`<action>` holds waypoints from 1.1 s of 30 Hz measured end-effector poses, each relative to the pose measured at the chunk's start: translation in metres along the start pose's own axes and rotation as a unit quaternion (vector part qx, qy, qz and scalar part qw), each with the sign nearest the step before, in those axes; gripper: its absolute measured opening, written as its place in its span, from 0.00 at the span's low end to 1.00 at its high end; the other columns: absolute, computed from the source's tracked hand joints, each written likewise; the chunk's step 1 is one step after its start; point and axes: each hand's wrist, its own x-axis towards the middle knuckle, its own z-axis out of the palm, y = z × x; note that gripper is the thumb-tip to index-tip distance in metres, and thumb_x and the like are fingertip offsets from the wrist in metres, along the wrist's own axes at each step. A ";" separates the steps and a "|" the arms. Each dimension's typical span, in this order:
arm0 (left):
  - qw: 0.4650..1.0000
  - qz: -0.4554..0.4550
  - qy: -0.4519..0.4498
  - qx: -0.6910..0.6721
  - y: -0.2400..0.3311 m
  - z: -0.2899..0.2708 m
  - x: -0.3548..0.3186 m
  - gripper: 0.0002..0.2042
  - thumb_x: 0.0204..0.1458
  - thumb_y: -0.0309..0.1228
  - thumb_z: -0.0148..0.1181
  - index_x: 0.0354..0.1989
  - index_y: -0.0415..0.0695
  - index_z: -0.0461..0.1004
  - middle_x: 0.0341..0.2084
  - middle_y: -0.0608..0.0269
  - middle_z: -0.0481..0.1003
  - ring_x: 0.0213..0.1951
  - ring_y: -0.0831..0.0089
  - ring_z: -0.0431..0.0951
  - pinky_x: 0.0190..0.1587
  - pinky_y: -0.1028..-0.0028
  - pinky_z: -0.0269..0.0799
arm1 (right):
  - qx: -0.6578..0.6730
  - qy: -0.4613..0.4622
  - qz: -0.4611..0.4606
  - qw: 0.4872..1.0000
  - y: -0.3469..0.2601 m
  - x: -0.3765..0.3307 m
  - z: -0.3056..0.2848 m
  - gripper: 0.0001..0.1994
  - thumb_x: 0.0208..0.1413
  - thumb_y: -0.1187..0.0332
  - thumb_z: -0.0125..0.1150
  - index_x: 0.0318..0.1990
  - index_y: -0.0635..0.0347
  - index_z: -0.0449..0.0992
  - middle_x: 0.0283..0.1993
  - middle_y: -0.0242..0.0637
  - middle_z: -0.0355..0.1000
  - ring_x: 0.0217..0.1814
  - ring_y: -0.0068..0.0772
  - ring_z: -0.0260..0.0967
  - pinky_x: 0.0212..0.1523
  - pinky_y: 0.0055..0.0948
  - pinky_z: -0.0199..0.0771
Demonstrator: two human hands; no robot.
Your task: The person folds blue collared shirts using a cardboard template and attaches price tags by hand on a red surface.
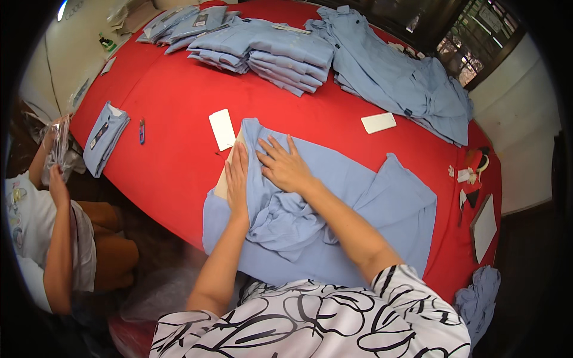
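A light blue garment (382,209) lies spread on the red-covered table in front of me, its middle bunched up in loose folds. Along its left part a strip of cream-coloured board (221,186) shows from under the cloth. My left hand (237,182) rests flat at the board's edge, fingers stretched out and pointing away from me. Just right of it, my right hand (285,164) presses down on the blue cloth with fingers spread. Neither hand grips anything. A white card (222,129) lies right beyond my left fingertips.
Folded blue garments (289,59) are stacked at the back, with bagged ones (203,21) to their left. Unfolded garments (400,77) pile up back right. A folded garment (105,138) and a small cutter (142,132) lie left. Another person (54,227) there handles a clear plastic bag (58,143).
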 end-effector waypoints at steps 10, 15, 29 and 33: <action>0.987 0.068 0.020 -0.144 -0.009 -0.010 -0.005 0.22 0.53 0.24 0.50 0.57 0.55 0.71 0.41 0.61 0.70 0.48 0.60 0.70 0.63 0.60 0.62 | -0.136 0.102 0.241 0.956 0.107 -0.124 -0.091 0.29 0.45 0.84 0.50 0.57 0.48 0.76 0.65 0.40 0.68 0.68 0.46 0.61 0.67 0.37 0.60; 0.972 0.051 0.017 -0.227 0.013 -0.017 0.002 0.08 0.52 0.23 0.49 0.39 0.48 0.70 0.49 0.60 0.71 0.53 0.59 0.69 0.58 0.65 0.64 | -0.131 0.202 0.276 0.930 0.175 -0.276 -0.129 0.14 0.44 0.80 0.58 0.41 0.59 0.75 0.43 0.42 0.70 0.50 0.48 0.64 0.52 0.43 0.64; 0.962 0.026 -0.057 -0.265 0.005 -0.021 -0.002 0.07 0.53 0.24 0.51 0.39 0.45 0.69 0.58 0.54 0.67 0.61 0.55 0.63 0.62 0.63 0.61 | -0.146 0.143 0.581 0.788 0.024 -0.470 -0.121 0.16 0.45 0.83 0.54 0.43 0.58 0.75 0.46 0.42 0.70 0.53 0.50 0.64 0.57 0.43 0.62; 0.940 0.125 -0.139 -0.285 -0.012 -0.044 0.007 0.17 0.51 0.27 0.55 0.51 0.43 0.70 0.63 0.55 0.63 0.65 0.53 0.58 0.66 0.60 0.56 | -0.126 0.233 0.578 0.772 0.075 -0.438 -0.129 0.13 0.55 0.78 0.54 0.47 0.57 0.75 0.52 0.46 0.70 0.56 0.51 0.65 0.57 0.48 0.64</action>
